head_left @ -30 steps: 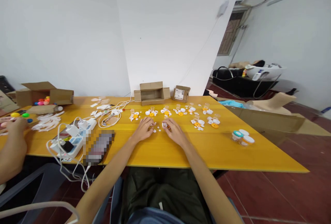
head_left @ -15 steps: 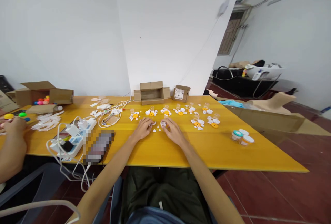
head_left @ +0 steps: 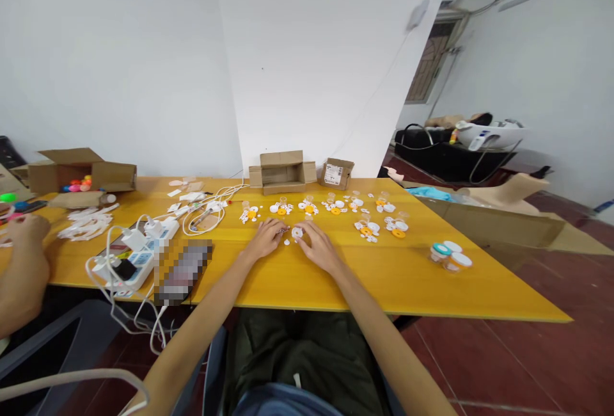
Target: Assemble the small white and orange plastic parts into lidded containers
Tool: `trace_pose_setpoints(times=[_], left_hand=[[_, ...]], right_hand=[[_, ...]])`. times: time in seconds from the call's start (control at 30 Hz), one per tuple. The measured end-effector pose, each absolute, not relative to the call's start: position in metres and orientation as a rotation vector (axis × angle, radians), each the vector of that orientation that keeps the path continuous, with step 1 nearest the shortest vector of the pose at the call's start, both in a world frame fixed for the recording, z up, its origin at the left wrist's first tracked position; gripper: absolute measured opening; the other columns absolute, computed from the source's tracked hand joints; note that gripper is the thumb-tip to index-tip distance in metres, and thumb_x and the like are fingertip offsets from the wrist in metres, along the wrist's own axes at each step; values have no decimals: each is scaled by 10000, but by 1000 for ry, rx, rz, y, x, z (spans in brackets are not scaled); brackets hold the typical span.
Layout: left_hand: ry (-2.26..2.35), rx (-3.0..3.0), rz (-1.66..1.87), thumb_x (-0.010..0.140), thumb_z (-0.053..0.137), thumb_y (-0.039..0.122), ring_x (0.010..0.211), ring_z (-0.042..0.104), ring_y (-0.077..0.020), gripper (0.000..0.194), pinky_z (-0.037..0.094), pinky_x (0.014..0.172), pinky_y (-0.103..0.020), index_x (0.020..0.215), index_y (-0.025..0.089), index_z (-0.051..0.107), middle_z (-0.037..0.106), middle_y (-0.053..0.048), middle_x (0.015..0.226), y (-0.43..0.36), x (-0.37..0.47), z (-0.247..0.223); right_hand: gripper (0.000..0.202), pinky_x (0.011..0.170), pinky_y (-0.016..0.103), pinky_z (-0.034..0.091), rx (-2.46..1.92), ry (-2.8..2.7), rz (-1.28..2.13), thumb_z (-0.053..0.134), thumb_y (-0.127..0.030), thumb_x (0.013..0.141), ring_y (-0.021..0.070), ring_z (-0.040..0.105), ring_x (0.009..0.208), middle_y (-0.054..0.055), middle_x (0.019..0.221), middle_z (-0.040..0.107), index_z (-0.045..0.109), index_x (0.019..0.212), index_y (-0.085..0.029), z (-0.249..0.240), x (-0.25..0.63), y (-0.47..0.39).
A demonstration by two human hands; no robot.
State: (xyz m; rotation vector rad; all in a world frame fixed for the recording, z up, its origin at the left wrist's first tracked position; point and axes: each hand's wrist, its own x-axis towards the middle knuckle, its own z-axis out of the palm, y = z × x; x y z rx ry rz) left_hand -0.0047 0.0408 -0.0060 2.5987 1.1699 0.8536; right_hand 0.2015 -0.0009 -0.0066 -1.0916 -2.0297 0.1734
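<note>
Both my hands rest over the yellow table (head_left: 288,281). My right hand (head_left: 316,244) has its thumb and fingers closed on a small white round part (head_left: 297,233). To its left, the fingers of my left hand (head_left: 265,239) are pinched around something small that I cannot make out. A small white piece (head_left: 286,242) lies on the table between the hands. Just beyond them are groups of white pieces, clear cups and orange discs (head_left: 336,210). Three lidded jars (head_left: 440,251) stand at the right.
An open cardboard box (head_left: 283,176) and a smaller box (head_left: 337,174) stand at the back. At the left are a phone (head_left: 185,272), a power strip (head_left: 144,261) with cables and a box of coloured balls (head_left: 79,176). Another person's hand (head_left: 26,230) is at the far left.
My right hand has shifted slightly left, bringing the white round part closer to my left hand. The other person's hand and the coloured balls by it have moved.
</note>
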Motion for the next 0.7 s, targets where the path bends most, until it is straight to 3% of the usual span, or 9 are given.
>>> trace_pose_setpoints(times=[0.5,0.7], left_hand=[[1225,2470,1011,849,460,32,1108,589,-228,329,467,992,-406,1036,248,622,678,-41,1131,45,-5,-6],[1244,2443,1090,815,453,9,1076,589,-229,343,459,986,-398,1015,239,610,667,-42,1065,44,-5,-2]], right_hand=[[325,989,403,505,-1003,-2141,209,523,-228,956,236,626,1128,81,1213,676,609,1268,-267,-7,193,-3],[237,964,412,504,-1012,-2177,161,523,-235,965,244,626,1074,75,1137,694,645,1165,-269,-6,189,-2]])
